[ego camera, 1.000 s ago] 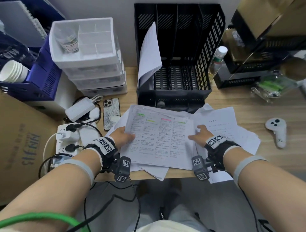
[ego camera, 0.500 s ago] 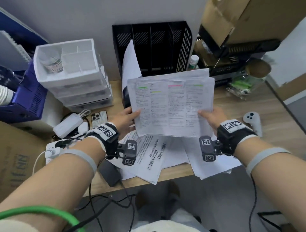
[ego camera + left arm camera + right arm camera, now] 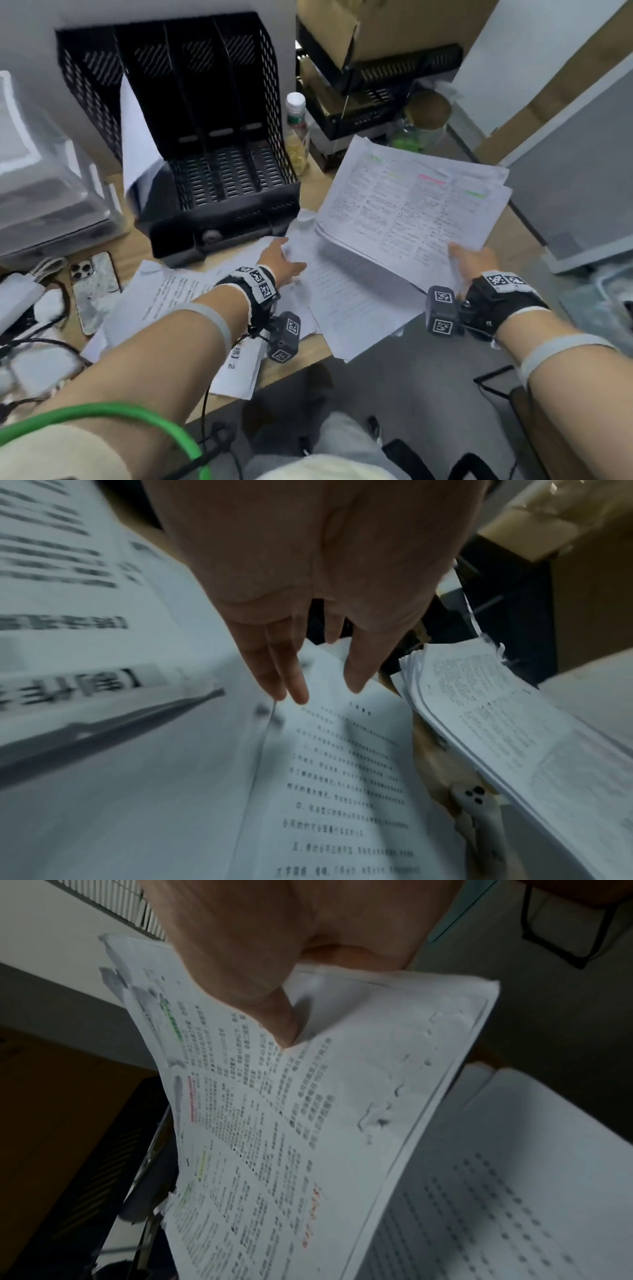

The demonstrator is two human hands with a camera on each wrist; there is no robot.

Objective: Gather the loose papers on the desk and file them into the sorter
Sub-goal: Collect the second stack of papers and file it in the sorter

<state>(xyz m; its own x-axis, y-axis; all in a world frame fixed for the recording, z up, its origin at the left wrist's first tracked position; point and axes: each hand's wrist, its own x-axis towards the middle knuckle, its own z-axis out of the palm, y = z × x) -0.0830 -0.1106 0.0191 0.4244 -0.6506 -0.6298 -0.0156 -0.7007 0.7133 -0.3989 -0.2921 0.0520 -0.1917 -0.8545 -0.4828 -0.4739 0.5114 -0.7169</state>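
swung off to the right of the sorter [image 3: 191, 137] now, the printed stack [image 3: 407, 209] that was held up in both hands in front of it half a second ago, and only the right hand [image 3: 474, 262] has it: thumb on top of the near edge, fingers hidden underneath, clamped on the sheaf, which tilts up clear of the desk [image 3: 315, 181]. the right wrist view confirms it, thumb [image 3: 274, 1015] pressed down on the highlighted top page. left hand [image 3: 282, 258] has let go and dropped to the loose papers [image 3: 346, 301] just in front of the sorter's base, fingers [image 3: 291, 677] straight and spread, tips touching the top corner of a printed sheet, curled round nothing. those loose papers fan out in front of the sorter and hang over the desk edge. one white sheet [image 3: 137, 137] stands curled in the sorter's leftmost slot; the other slots show bare black mesh. a phone [image 3: 94, 284] lies left of the sorter's front, a bottle [image 3: 297, 133] stands just right of it, and a white controller [image 3: 479, 813] peeks out beneath the raised stack.
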